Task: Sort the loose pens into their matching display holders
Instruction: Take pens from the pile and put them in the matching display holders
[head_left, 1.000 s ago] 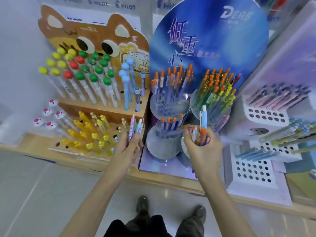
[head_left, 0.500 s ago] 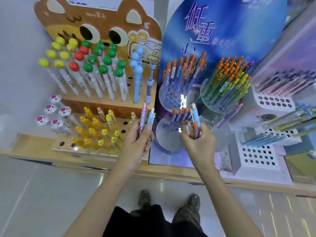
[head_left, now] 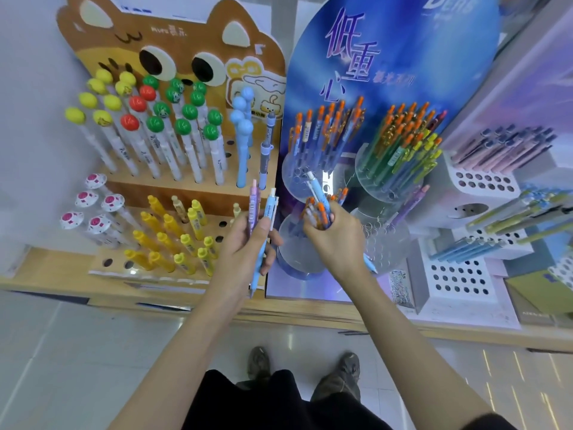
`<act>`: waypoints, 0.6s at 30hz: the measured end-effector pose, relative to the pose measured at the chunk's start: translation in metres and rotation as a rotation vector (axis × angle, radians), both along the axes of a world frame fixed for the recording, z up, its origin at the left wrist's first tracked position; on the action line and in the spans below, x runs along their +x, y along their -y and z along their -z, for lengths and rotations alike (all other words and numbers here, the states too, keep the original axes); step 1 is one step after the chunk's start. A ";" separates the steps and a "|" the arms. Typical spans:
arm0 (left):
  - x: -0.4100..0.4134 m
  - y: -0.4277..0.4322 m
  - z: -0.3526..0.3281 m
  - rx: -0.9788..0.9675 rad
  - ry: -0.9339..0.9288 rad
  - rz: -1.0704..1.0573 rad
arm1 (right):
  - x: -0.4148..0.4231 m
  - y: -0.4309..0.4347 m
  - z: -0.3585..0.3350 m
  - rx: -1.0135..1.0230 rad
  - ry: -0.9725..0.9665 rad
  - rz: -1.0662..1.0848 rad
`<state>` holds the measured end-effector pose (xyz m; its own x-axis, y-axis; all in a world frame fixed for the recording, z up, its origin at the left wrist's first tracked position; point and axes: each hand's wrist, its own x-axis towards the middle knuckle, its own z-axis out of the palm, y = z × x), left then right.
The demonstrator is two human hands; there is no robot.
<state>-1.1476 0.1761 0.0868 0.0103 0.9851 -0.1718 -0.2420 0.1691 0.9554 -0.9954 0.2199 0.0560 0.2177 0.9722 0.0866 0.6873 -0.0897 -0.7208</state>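
Pens [head_left: 319,212] in right hand [head_left: 338,240] and left hand [head_left: 248,243], by clear holder [head_left: 294,259].

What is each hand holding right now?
Left hand grips two pens, purple and blue.
Right hand grips a bundle of orange-capped pens.

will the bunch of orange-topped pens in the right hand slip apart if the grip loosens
Likely: the bunch of orange-topped pens looks like smooth round barrels, held only by the right hand, so they may slide. Probably stiff and light. One blue pen stands higher than the rest.
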 end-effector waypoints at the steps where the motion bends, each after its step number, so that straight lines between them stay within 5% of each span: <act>1: 0.001 0.000 0.000 0.006 0.004 0.003 | 0.001 -0.001 -0.001 -0.012 0.002 -0.013; 7: 0.002 -0.001 0.000 0.005 0.013 0.005 | 0.002 -0.003 -0.007 -0.033 0.135 -0.112; 18: -0.005 -0.005 -0.002 0.029 0.005 0.035 | -0.004 0.006 -0.024 -0.055 -0.236 0.021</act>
<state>-1.1525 0.1807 0.0892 0.0459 0.9887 -0.1431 -0.2407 0.1499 0.9589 -0.9996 0.2136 0.0796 0.2457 0.9691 -0.0219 0.4984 -0.1457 -0.8546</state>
